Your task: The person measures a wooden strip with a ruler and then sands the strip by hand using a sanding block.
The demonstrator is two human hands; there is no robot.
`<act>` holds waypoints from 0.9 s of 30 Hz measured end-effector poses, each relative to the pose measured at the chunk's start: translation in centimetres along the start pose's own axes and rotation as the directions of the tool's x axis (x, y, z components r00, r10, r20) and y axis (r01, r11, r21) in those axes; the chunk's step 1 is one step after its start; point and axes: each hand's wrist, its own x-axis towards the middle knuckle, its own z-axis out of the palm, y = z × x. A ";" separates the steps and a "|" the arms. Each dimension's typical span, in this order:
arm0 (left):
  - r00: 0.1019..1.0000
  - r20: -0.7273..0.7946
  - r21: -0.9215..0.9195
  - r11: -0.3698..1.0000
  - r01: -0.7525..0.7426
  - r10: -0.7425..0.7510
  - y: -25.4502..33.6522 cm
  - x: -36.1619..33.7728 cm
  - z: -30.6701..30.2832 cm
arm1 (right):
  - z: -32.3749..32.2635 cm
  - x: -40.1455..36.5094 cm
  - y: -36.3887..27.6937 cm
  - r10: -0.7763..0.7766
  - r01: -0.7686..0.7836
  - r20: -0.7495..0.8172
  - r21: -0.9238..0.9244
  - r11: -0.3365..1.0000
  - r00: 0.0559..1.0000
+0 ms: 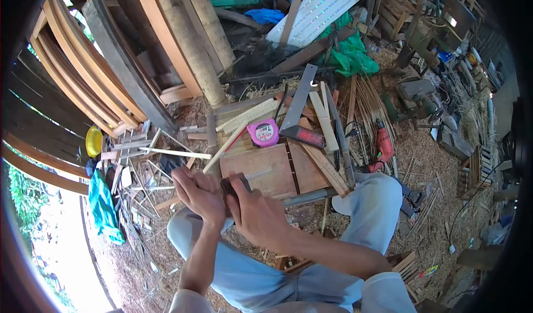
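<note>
Both my hands are close together over the near left edge of a low wooden work board (277,185). My right hand (255,213) is curled around a dark-handled tool (226,190). A thin, pale, blade-like strip (259,174) extends from near its fingers across the board. Pressed up beside the tool is my left hand (199,197), closed in a fist; what lies inside it is hidden. Beyond the hands, a pink tape measure (265,132) rests on the board. A metal try square (300,105) lies just to the right of it.
Thin wood strips (247,116) lie around the tape measure. A red power drill (383,146) is on the shavings-covered floor by my right knee (377,193). Wooden frames (91,63) lean at the left, near a yellow helmet-like object (94,141). Offcuts and machinery (413,94) surround the board.
</note>
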 end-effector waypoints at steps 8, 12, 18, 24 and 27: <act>0.999 0.031 -0.029 0.999 0.022 -0.021 -0.3 1.1 -0.5 | -0.7 1.3 1.5 0.127 -0.128 -0.012 -0.061 0.990 0.992; 0.998 -0.021 -0.042 0.997 0.067 -0.067 -0.2 1.1 -1.7 | 0.6 1.4 1.5 0.030 -0.033 -0.020 -0.124 0.992 0.999; 0.992 0.113 -0.049 0.997 0.061 -0.055 -0.4 2.3 -1.5 | 0.3 1.8 3.2 0.131 -0.133 -0.022 -0.093 0.987 0.991; 0.988 0.086 -0.047 0.990 0.131 -0.126 -0.2 3.7 -1.7 | -0.5 2.1 4.4 0.147 -0.145 0.020 -0.073 0.987 0.989; 0.939 0.230 -0.061 0.959 0.275 -0.255 -0.2 4.9 -1.2 | -2.5 1.9 7.2 0.202 -0.192 0.062 -0.142 0.971 0.977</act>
